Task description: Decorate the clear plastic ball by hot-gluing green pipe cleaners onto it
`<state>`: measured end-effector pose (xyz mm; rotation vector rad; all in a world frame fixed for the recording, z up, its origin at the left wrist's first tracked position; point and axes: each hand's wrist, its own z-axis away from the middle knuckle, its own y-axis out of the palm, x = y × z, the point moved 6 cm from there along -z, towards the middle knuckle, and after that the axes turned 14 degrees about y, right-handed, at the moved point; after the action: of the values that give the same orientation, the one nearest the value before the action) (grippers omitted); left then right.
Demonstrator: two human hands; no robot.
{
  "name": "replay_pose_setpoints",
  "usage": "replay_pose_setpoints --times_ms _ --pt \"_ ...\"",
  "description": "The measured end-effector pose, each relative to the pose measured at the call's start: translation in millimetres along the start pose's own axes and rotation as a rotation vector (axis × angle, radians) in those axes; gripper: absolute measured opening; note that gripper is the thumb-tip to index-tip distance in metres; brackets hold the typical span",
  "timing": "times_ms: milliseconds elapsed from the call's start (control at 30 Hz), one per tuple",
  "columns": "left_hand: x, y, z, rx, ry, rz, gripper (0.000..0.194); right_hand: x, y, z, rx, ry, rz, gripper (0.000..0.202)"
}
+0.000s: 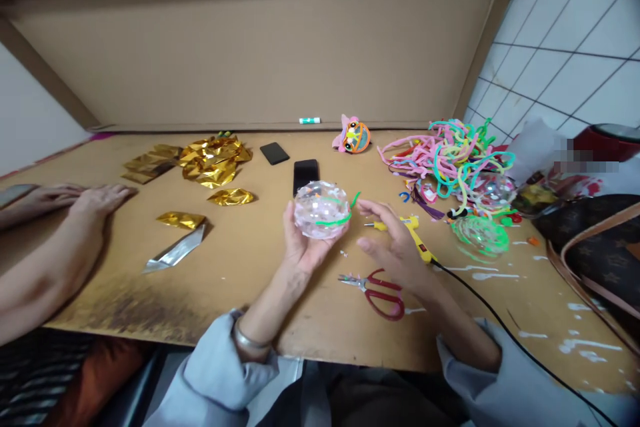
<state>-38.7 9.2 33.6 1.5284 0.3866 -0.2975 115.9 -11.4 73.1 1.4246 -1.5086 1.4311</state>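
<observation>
My left hand (310, 250) cups a clear round ball (320, 203) from below, its fingers around the underside. A bright green fuzzy strip (336, 220) runs along the ball's right side, and its free end sticks up at the right. To the right of the ball, my right hand (393, 240) is held above the table with fingers apart and nothing between them. Partly behind that hand lies a yellow glue gun (423, 243) with a black cord. Red-handled scissors (383, 297) rest on the table just below my right hand.
Gold foil (215, 159) and a silver strip (177, 250) lie at the left, near another person's arms (55, 253). Two phones (275, 153), a decorated ball (354, 137) and tangled fuzzy strips (450, 160) lie farther back. A brown bag (595, 247) stands at right.
</observation>
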Motion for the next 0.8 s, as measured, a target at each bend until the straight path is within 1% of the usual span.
replay_pose_setpoints --times_ms 33,100,133,200,267,333,433,533,600,667,800 --pt "1 0.5 1 -0.005 -0.007 0.022 0.071 4 -1 2 -0.067 -0.028 0.057 0.053" --pt "3 1.8 2 0.002 -0.005 0.039 0.067 10 -1 4 -0.184 -0.029 0.112 0.051" --pt "4 2.4 2 0.010 0.003 0.031 0.065 11 0 4 -0.221 -0.008 0.118 0.050" --pt "3 2.8 2 0.029 0.029 -0.013 0.063 12 4 4 -0.256 0.047 0.122 0.047" --pt "3 2.5 1 0.051 0.059 -0.085 0.062 13 9 2 -0.267 0.096 0.123 0.043" --pt "3 3.0 0 0.091 0.090 -0.171 0.061 13 13 1 -0.275 0.115 0.110 0.041" --pt "3 6.1 0 0.188 0.132 -0.321 0.061 15 19 -1 -0.300 0.077 0.072 0.041" --pt "3 6.7 1 0.210 0.153 -0.380 0.067 15 22 -2 -0.327 0.051 0.061 0.036" --pt "3 6.4 1 0.195 0.139 -0.361 0.068 14 23 -2 -0.328 0.060 0.055 0.032" --pt "4 6.7 2 0.190 0.107 -0.340 0.067 13 23 -3 -0.324 0.069 0.037 0.033" --pt "6 8.7 5 0.233 0.035 -0.348 0.071 13 20 -3 -0.294 0.081 -0.043 0.038"
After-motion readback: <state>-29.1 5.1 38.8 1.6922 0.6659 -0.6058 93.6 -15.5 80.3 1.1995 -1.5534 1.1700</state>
